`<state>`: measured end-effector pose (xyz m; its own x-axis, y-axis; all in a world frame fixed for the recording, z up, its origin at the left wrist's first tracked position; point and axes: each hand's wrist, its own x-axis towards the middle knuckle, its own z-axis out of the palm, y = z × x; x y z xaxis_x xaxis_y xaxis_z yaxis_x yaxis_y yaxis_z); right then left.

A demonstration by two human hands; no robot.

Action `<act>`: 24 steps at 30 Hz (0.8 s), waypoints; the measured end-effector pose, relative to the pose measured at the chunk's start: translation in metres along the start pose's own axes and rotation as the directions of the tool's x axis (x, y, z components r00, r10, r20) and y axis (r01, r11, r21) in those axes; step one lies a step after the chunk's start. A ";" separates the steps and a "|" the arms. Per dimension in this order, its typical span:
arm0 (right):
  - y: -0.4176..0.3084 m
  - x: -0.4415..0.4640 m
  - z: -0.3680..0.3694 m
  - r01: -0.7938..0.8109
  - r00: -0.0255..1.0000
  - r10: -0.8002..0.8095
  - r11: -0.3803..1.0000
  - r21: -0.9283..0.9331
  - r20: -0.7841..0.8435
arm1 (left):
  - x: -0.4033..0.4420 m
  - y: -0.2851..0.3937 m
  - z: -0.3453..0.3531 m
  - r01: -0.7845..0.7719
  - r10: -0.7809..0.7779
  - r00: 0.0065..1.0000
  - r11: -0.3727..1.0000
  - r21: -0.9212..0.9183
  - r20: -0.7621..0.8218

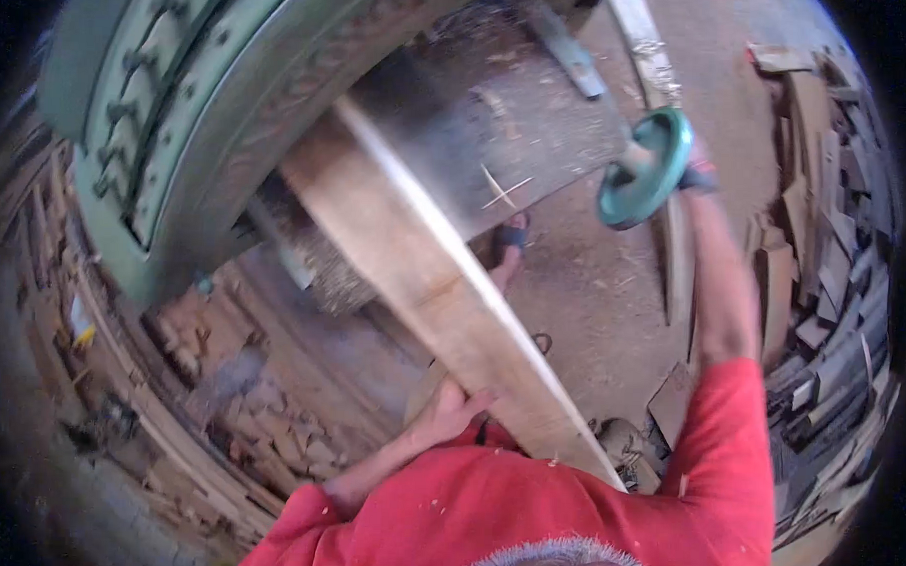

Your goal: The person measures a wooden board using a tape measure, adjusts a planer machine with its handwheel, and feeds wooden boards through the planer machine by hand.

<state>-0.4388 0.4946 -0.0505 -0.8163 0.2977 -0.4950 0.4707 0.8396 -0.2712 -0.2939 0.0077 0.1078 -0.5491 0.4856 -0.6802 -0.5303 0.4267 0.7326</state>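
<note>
A long wooden plank (423, 282) runs from under a green woodworking machine (192, 194) down toward my red sleeve and body. My left hand (451, 411) grips the plank's left edge near my body, thumb on top and the other fingers partly hidden beneath. At the right, my right hand (698, 170) is at the rim of a green handwheel (649, 170), which hides most of its fingers. Something dark, a glove or band, covers part of that hand. The metal table (498, 145) of the machine lies under and beside the plank, with thin wood slivers on it.
Wood offcuts (825, 206) are piled along the right side. More scraps and boards (259, 396) cover the floor at left. A long batten (646, 45) lies beyond the handwheel. A foot in a sandal (513, 235) shows below the table's edge.
</note>
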 end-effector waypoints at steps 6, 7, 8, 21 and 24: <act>-0.069 -0.148 0.005 0.060 0.970 -0.063 0.998 -0.020 -0.236 | 0.008 -0.015 -0.008 -0.117 0.116 0.993 0.991 -0.061 -0.022; -0.082 -0.150 0.021 -0.010 0.979 -0.002 0.998 -0.058 -0.204 | 0.010 -0.020 -0.008 -0.110 0.108 0.993 0.993 -0.037 -0.038; -0.078 -0.150 0.039 0.004 0.983 -0.013 0.999 -0.051 -0.182 | 0.005 -0.021 -0.007 -0.088 0.087 0.995 0.996 -0.020 -0.049; -0.066 -0.153 0.024 0.083 0.936 0.003 0.970 0.229 -0.352 | 0.009 -0.026 -0.031 0.009 -0.025 0.998 0.963 -0.268 -0.056; -0.079 -0.163 0.028 0.006 0.858 0.151 0.953 0.303 -0.491 | 0.040 -0.040 -0.006 -0.081 0.059 0.978 0.992 -0.101 -0.202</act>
<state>-0.3331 0.3673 0.0287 -0.7937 0.6053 -0.0598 0.5452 0.6644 -0.5112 -0.2981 0.0056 0.0510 -0.6988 0.3453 -0.6265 -0.5470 0.3064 0.7790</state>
